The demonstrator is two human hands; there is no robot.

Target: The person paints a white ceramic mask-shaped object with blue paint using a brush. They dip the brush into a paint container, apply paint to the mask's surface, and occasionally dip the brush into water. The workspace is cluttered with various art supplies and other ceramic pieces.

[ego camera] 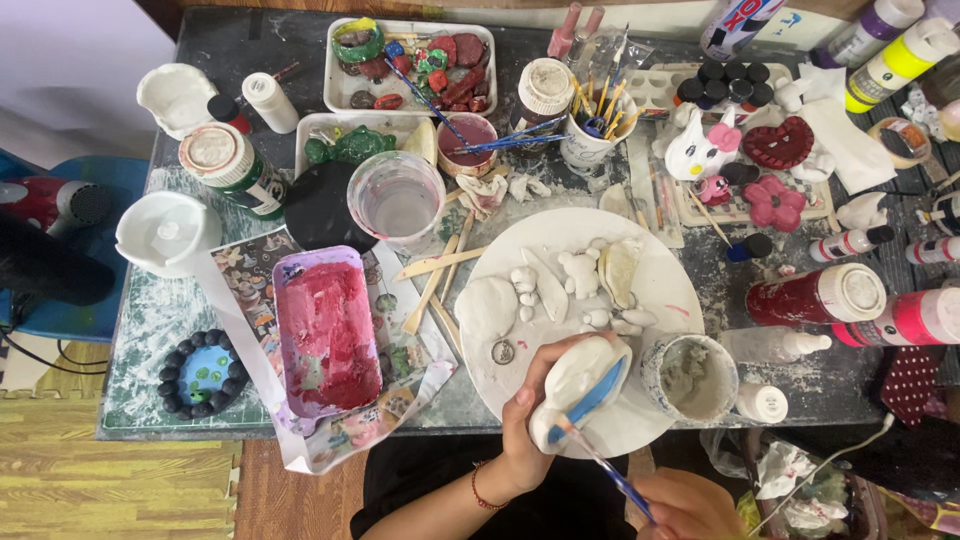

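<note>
The left hand (522, 432) is wrapped around a white clay figure (578, 385), holding it up just over the near edge of the round white plate (668, 290), while the right hand (685, 505) pinches a blue-handled paintbrush (597, 452) whose blue tip lies against the figure's side. Beside the figure on the right stands 1 small cup of grey paste (690, 375). To the left, a tray smeared with red paint (325, 335) sits on the cluttered table (150, 330).
</note>
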